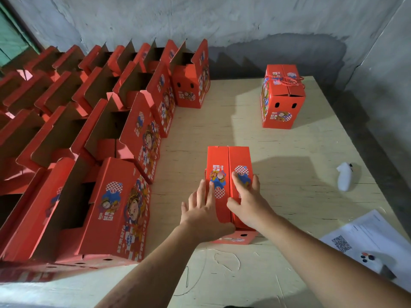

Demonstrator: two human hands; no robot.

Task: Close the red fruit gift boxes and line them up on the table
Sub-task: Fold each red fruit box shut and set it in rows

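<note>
Red cardboard fills most of the view: the near gift box stands at the middle of the pale wooden desk, its two top flaps folded down so they meet along a centre seam. Both hands press on that top. The left hand lies with straight, spread fingers over the left flap and the box's left edge; the right hand rests on the right flap, its fingers bent at the knuckles, tips down on the printed lid, gripping nothing that can be seen. A red cord shows at the box's left edge.

At about 1 o'clock from it, well apart, a second box stands closed, a red rope handle lying across its lid.

From 7 o'clock round to 11 o'clock, rows of open boxes stand packed side by side, flaps upright; the brown interiors that show look dark, and their contents cannot be made out.

At 3 o'clock lies a small white object. At 4 to 5 o'clock a printed sheet with a QR code lies at the desk's edge, a white controller with coloured buttons resting on it
</note>
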